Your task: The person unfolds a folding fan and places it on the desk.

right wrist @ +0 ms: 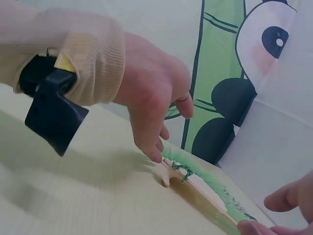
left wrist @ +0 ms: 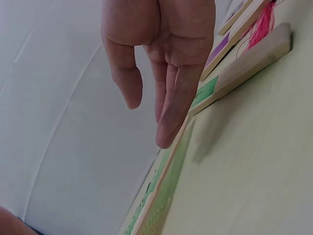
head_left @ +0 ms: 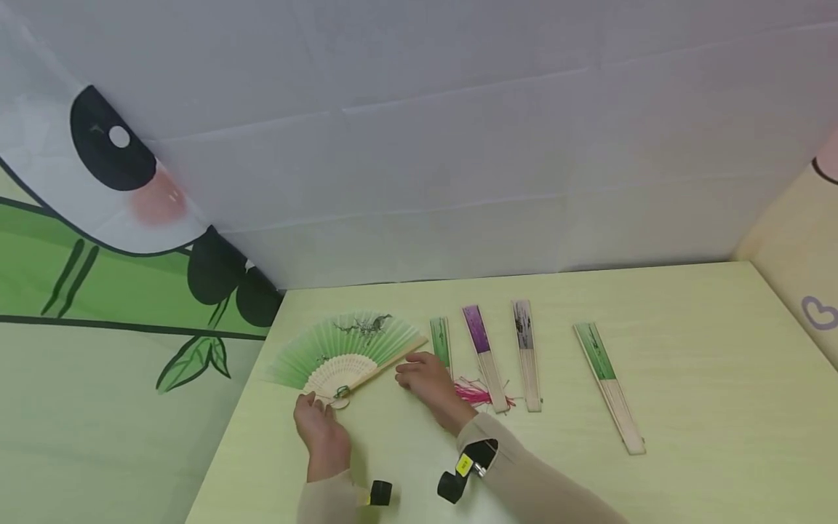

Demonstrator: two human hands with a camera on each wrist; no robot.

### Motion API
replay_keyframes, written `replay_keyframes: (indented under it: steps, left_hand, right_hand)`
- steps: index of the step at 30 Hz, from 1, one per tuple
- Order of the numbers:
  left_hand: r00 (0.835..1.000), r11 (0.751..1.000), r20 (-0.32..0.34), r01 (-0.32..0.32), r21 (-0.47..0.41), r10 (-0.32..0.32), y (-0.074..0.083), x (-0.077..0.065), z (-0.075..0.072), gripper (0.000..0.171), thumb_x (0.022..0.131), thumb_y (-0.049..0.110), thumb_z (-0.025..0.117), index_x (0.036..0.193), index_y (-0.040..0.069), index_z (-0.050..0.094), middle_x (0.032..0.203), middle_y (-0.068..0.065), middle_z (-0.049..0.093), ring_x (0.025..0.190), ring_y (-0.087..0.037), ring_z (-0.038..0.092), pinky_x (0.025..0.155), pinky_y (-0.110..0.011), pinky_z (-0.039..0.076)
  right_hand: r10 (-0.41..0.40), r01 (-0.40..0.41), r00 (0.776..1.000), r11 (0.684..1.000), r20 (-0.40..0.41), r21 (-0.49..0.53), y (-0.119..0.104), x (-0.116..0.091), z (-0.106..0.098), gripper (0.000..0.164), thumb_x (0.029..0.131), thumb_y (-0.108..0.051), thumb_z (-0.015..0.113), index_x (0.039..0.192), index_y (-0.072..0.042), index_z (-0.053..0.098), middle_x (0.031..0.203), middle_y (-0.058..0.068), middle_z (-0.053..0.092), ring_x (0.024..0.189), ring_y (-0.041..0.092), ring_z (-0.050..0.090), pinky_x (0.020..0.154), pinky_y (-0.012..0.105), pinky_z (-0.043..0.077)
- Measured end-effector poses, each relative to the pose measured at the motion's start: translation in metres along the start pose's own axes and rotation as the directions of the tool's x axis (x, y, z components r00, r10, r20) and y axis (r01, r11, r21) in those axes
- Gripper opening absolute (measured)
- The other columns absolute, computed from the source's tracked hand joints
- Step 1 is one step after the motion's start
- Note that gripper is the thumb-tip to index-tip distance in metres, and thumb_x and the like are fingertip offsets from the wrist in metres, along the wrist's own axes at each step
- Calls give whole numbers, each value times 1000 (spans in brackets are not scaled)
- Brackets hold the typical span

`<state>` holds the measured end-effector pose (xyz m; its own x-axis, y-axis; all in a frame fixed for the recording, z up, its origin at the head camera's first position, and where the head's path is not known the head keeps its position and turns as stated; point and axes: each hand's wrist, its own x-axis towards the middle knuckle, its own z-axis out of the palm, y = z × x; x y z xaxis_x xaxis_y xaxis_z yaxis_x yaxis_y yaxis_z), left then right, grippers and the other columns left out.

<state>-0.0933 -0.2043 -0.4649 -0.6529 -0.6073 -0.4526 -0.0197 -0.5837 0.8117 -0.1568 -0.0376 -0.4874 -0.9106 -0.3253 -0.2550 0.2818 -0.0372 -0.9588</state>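
A spread green folding fan with a dark branch print lies at the table's left side. Its pale ribs meet at a pivot with a green cord and a ring. My left hand pinches the fan's edge near the pivot, thumb and finger close together in the right wrist view. At the opposite edge, my right hand touches the pale guard stick. Its thumb stands apart from fairly straight fingers in the left wrist view. Beneath that hand, a folded green fan is partly hidden.
A folded purple fan and a folded grey fan lie right of my right hand. A pink tassel spreads beside them. Another folded green fan lies farther right. A pale printed wall sheet borders the table's back.
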Motion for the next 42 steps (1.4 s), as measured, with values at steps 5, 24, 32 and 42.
replay_keyframes:
  steps: [5, 24, 32, 42]
  left_hand:
    - [992, 990, -32, -118, 74, 120, -7, -11, 6, 68, 108, 20, 16, 169, 12, -11, 176, -3, -20, 160, -19, -20, 131, -40, -12]
    - [967, 956, 132, -240, 168, 220, -57, -56, 45, 60, 110, 13, 27, 166, -2, 12, 175, -23, 4, 162, -41, 2, 131, -57, 2]
    - [949, 951, 292, -191, 241, 117, -82, -63, 58, 59, 109, 17, 28, 163, -6, 19, 172, -26, 13, 160, -47, 7, 131, -58, 7]
    - [939, 949, 344, -129, 288, 23, -96, -71, 65, 62, 108, 17, 34, 162, -9, 18, 170, -29, 17, 159, -47, 13, 132, -56, 10]
  right_hand:
    - [-116, 106, 990, 988, -86, -113, -1, -9, -16, 44, 94, 0, 69, 135, 10, 58, 119, 24, 73, 109, 35, 72, 95, 46, 59]
    - [-356, 215, 903, 859, -241, -464, 20, -20, -45, 57, 86, 2, 82, 137, 9, 58, 126, 26, 65, 116, 44, 64, 98, 58, 55]
    - [-456, 223, 876, 669, -155, -709, 31, -20, -43, 72, 81, -3, 89, 141, 17, 54, 128, 32, 66, 117, 47, 63, 102, 55, 55]
    - [-570, 267, 815, 533, -108, -803, 33, -25, -43, 58, 78, 8, 86, 130, 19, 61, 110, 27, 71, 97, 41, 69, 85, 49, 61]
